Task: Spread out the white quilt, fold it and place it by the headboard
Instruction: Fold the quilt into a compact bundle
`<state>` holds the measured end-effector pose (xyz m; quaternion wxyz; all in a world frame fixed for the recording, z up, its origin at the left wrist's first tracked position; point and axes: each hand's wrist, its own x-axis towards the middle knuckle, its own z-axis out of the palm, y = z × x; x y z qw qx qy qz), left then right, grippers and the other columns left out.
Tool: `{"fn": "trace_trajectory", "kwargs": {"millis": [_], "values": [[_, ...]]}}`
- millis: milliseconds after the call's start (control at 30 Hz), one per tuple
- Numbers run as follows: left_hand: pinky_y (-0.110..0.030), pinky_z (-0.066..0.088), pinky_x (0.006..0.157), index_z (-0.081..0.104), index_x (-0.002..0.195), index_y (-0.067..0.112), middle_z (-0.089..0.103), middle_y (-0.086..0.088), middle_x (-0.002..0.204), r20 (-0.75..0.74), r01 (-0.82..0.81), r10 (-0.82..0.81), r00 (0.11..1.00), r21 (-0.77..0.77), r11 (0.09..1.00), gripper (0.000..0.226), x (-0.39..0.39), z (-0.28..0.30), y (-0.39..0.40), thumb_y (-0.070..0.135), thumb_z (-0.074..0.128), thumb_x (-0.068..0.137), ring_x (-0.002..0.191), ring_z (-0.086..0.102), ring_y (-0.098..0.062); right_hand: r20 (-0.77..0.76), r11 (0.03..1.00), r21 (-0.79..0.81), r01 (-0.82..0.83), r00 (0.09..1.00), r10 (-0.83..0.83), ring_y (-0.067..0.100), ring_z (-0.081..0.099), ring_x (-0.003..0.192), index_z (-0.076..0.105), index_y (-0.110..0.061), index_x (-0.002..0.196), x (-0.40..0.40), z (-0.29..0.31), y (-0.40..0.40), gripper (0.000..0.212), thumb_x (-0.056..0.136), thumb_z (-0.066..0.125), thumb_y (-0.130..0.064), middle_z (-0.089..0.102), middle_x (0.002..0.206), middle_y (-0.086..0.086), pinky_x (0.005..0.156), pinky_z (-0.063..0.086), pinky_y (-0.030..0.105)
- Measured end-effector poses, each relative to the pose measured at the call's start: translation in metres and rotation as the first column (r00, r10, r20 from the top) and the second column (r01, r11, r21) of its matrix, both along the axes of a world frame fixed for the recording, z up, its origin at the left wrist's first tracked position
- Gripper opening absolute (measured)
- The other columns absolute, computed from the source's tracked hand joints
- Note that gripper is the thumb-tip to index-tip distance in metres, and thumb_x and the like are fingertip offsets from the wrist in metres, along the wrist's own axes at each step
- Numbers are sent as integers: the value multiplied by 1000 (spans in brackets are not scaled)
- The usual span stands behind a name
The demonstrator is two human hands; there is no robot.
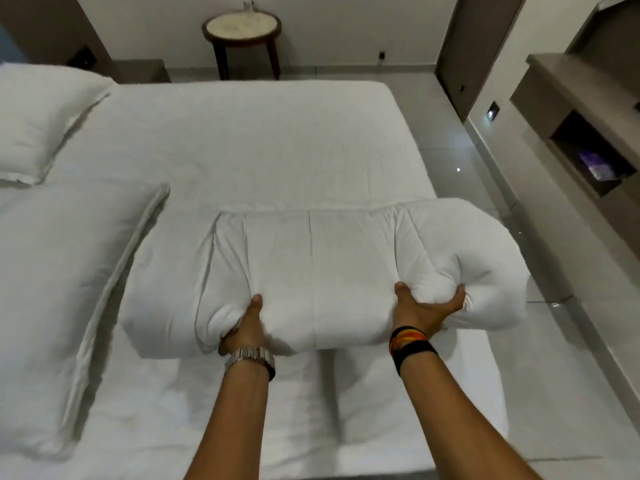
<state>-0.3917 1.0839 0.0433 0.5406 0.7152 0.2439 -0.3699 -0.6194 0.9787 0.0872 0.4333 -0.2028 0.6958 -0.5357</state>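
The white quilt (322, 271) is folded into a thick puffy bundle, held just above the bed (242, 143) near its right side. My left hand (247, 325), with a metal watch on the wrist, grips the bundle's near edge, thumb on top and fingers underneath. My right hand (424, 310), with black and orange bands on the wrist, grips the near right edge, fingers pressed into the padding. The quilt's right end bulges out past the mattress edge. The headboard lies at the far left, mostly out of frame.
Two white pillows lie at the left: one far (38, 119), one near (59, 306). A round side table (241, 29) stands beyond the bed. Grey tiled floor (485, 174) runs along the right, edged by a wall unit with an open niche (588, 157).
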Motion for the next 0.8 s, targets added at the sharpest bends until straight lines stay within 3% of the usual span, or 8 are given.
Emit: {"fn": "trace_trajectory", "kwargs": {"millis": [67,200,300,400,467,533,667,800], "values": [[-46,51,109,37,156,4,48,-15,155,34,98,-95,995,-105,990,129,-5,21,41,56,93,51,134,56,-35,7,998,-55,8,1000,-7,17,49,114,23,-36,158,-16,22,33,105,78,85,-3,45,143,2,95,40,25],[-37,60,65,67,117,1,72,-18,109,172,305,-268,948,-246,920,42,-9,84,85,22,79,83,92,69,-32,-22,970,-157,-186,983,184,20,46,133,19,-24,161,-39,67,51,105,80,79,5,36,152,2,102,35,21],[-37,56,76,65,117,-2,70,-24,113,429,533,-517,741,92,841,53,-1,117,71,39,72,84,95,68,-37,-222,845,29,-534,821,526,30,48,138,7,-21,165,-48,94,25,112,84,84,-29,42,156,13,110,37,32],[-51,40,107,61,134,1,53,-27,140,526,401,-791,311,682,611,76,-9,111,58,64,45,94,128,50,-45,-660,648,451,-615,259,705,41,55,129,8,-16,165,-51,97,-2,107,89,55,-75,60,139,22,105,43,46],[-62,27,116,60,133,0,49,-27,145,566,248,-819,94,783,570,91,-7,97,47,75,37,88,138,40,-46,-833,664,541,-516,-222,507,39,58,116,36,-17,157,-47,86,-27,97,88,27,-85,65,124,21,100,41,48],[-68,8,121,51,144,5,41,-23,154,594,146,-802,-69,801,581,95,13,82,28,80,46,86,150,25,-46,-815,666,552,-502,-495,301,38,52,115,57,-21,139,-41,74,-59,99,83,11,-88,59,125,20,103,36,51],[-75,-17,111,13,165,38,4,-6,175,481,172,-861,-165,873,455,110,57,57,-17,99,30,74,158,-10,-45,-740,442,665,-602,-611,281,44,-1,157,16,-47,161,-38,24,-116,90,84,11,-93,3,172,17,111,-7,79],[-85,-7,108,13,163,46,5,2,175,343,282,-939,-31,904,321,103,81,-5,-63,101,8,76,155,-27,-40,-677,302,706,-641,-486,552,42,-16,156,-17,-58,155,-25,-43,-149,88,78,2,-97,-17,172,7,111,-7,81]]}}
